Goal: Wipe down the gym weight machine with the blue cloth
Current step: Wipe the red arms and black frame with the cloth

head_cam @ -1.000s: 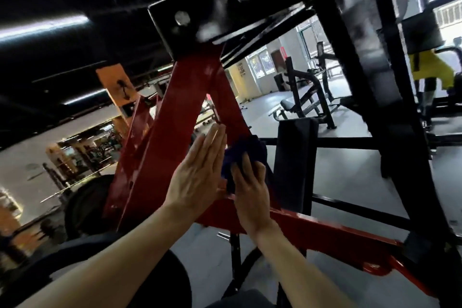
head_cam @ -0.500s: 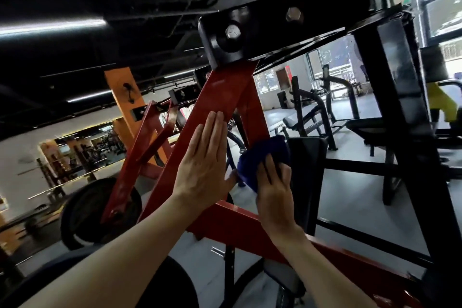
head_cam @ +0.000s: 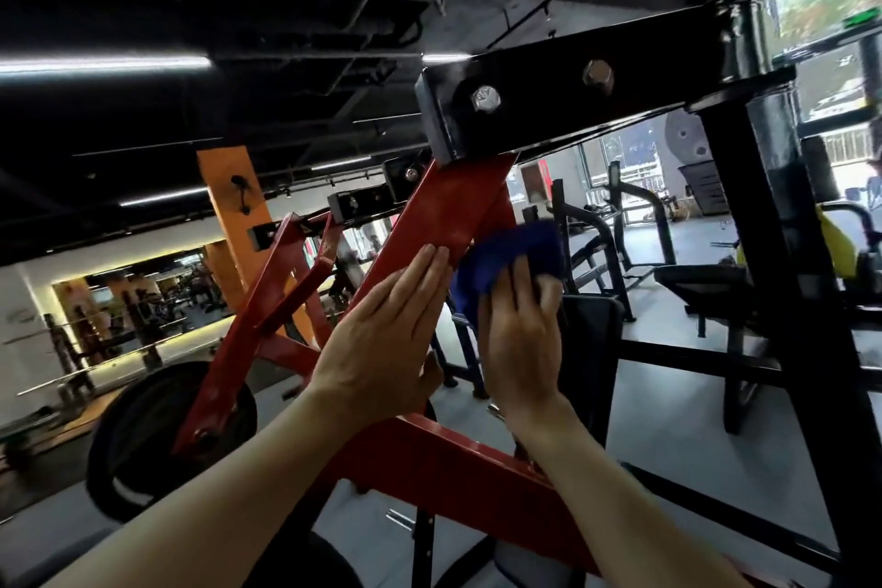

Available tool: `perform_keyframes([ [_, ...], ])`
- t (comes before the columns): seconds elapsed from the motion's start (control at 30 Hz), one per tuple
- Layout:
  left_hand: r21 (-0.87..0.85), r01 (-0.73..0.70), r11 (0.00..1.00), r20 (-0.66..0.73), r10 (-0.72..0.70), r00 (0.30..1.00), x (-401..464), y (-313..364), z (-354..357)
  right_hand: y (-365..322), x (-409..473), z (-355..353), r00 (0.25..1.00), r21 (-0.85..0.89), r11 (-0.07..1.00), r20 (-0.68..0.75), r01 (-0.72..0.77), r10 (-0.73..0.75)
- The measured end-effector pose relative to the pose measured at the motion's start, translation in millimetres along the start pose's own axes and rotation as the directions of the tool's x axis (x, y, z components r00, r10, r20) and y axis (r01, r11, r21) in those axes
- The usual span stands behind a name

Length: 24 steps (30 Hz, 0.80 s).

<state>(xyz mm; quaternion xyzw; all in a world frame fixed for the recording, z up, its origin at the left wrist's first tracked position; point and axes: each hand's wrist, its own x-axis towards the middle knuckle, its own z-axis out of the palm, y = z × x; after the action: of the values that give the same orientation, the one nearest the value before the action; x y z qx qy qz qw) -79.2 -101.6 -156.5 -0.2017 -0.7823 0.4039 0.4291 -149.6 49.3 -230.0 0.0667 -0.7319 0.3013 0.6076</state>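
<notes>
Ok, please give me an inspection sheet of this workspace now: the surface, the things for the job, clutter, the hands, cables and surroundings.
Surface: sloped red beam of the weight machine, bolted under a black crossbar; glossy, no dirt clearly visible.
Job's things: blue cloth, bunched, pressed against the right edge of the red beam.
Clutter: nothing seen.
Hands: left hand flat on the red beam, fingers straight; right hand presses the blue cloth to the beam, fingers slightly bent over it.
Cables: nothing seen on the machine; dark pipes or conduits on the ceiling.
Surroundings: black weight plate at lower left, black bench machines behind, orange pillar, grey floor, windows at right.
</notes>
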Motion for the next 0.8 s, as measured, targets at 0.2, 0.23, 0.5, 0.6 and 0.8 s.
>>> perform_keyframes([
  [0.2, -0.014, -0.003, 1.0, -0.062, 0.002, 0.998, 0, -1, 2, -10, -5, 1, 0.996, -0.101, 0.991, 0.034, -0.084, 0.088],
  [0.23, -0.011, 0.0, 1.0, -0.065, -0.001, 0.998, 0, -1, 2, -10, -25, -3, 0.99, -0.099, 0.99, 0.089, -0.103, 0.112],
  [0.5, -0.034, 0.011, 0.999, -0.079, -0.014, 0.997, 0, 1, 0, -15, 58, -8, 0.97, 0.1, 0.967, 0.084, -0.235, 0.227],
  [0.6, -0.023, 0.016, 1.0, -0.071, -0.018, 0.997, -1, 1, -1, 2, 32, 1, 0.989, 0.293, 0.946, 0.091, -0.141, 0.119],
  [0.8, -0.016, 0.033, 0.999, -0.065, -0.034, 0.997, -1, 3, -2, 47, -107, -18, 0.964, 0.326, 0.937, 0.263, -0.126, 0.038],
])
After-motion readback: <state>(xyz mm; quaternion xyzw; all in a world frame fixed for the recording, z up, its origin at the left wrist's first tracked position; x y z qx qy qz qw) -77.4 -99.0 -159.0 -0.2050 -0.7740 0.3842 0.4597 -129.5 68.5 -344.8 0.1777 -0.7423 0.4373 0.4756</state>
